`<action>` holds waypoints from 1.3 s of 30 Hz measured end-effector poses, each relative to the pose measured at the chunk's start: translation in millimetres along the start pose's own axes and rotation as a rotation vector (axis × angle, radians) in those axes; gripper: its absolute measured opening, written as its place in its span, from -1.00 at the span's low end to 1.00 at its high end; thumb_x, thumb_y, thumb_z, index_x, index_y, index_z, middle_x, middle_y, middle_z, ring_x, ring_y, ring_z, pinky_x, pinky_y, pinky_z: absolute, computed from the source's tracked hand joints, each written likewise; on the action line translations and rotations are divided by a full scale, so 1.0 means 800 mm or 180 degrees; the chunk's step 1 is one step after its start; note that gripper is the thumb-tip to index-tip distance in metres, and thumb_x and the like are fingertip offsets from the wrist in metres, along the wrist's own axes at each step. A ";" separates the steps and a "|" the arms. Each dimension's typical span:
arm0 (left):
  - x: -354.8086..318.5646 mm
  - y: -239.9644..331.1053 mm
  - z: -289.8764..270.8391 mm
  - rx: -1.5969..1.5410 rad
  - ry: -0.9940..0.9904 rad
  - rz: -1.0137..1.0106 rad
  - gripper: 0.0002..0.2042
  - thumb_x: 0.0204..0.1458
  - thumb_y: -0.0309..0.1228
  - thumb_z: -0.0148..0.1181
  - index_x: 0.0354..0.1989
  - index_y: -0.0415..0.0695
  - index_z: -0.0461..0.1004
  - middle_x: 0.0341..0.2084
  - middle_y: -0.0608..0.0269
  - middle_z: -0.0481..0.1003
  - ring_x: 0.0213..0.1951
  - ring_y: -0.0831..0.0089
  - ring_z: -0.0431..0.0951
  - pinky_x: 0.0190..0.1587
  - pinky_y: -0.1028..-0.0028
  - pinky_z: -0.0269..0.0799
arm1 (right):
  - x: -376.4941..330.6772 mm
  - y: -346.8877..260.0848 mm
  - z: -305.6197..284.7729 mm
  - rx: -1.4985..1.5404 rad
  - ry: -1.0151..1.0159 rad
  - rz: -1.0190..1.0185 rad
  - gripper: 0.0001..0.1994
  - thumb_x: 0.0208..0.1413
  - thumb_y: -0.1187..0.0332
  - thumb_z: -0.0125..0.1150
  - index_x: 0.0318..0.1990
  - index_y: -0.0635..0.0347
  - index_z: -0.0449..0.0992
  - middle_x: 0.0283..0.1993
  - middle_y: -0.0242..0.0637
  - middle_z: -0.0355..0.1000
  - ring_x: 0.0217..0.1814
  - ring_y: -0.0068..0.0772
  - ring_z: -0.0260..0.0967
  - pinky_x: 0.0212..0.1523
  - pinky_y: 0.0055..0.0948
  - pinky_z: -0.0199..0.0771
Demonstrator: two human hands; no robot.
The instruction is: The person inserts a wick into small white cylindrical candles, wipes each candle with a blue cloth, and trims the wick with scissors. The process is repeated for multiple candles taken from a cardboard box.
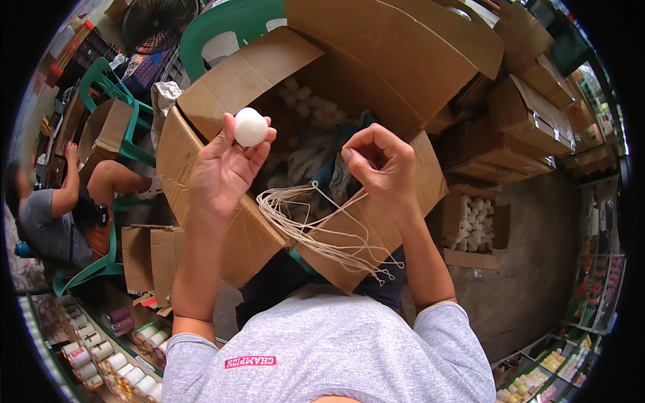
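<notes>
My left hand (227, 161) is raised over the left side of a large open cardboard box (228, 245). Its fingertips grip a smooth white ball-like piece (250, 127) that looks like wax. Across the box's opening, my right hand (383, 164) is closed in a pinch of thumb and forefinger. Whatever it pinches, if anything, is too small to make out. Between and below both hands, a bundle of thin white cords (306, 218) with looped ends drapes over the box's near edge. Inside the box lie several white pieces (312, 107) and crumpled plastic bags (316, 161), partly in shadow.
A smaller open box of white pieces (476, 221) stands on the floor at the right. Closed cartons (531, 114) are stacked behind it. A green plastic chair (222, 30) is behind the large box. At the left sits another person (54, 215). Shelves of goods (101, 349) line the lower left.
</notes>
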State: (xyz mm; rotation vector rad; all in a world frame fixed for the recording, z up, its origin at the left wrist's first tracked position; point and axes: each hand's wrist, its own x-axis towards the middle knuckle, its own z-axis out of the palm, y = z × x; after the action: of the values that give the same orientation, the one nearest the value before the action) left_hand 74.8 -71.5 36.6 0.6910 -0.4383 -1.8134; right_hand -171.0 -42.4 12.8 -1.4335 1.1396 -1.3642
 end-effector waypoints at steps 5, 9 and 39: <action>0.063 0.027 0.017 0.1792 -0.0257 0.0636 -0.70 0.18 -0.30 0.18 -0.02 -0.19 0.35 -0.14 0.05 0.50 -0.13 0.25 0.58 -0.11 0.36 0.56 | 0.024 0.025 -0.004 -0.0474 0.0170 -0.0058 -0.96 0.03 0.53 0.24 -0.40 0.28 0.51 -0.52 -0.49 0.38 -0.50 -0.76 0.22 -0.48 -0.65 0.21; 0.157 -0.002 0.007 0.5555 -0.1170 0.0220 -0.77 -0.04 -0.45 0.24 -0.21 -0.26 0.46 -0.20 0.10 0.53 -0.19 0.32 0.58 -0.15 0.40 0.50 | 0.035 0.040 -0.002 -0.0661 0.0183 0.0125 -0.94 0.02 0.47 0.23 -0.38 0.26 0.52 -0.48 -0.31 0.45 -0.48 -0.52 0.37 -0.42 -0.50 0.35; 0.339 -0.134 -0.123 0.6892 -0.0913 0.1266 -0.68 0.06 -0.34 0.11 -0.02 -0.17 0.50 -0.12 0.02 0.54 -0.20 0.23 0.57 -0.11 0.25 0.47 | 0.045 0.046 -0.022 -0.1113 0.0231 0.0641 -0.83 0.15 0.38 0.19 -0.22 0.29 0.39 -0.44 -0.09 0.45 -0.34 -0.21 0.49 -0.31 -0.31 0.47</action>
State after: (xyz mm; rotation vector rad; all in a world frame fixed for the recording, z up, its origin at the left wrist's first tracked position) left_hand -3.9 -286.7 -168.8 1.4496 -2.5578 -0.3713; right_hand -190.8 -85.7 -12.9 -1.4694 1.5849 -1.1215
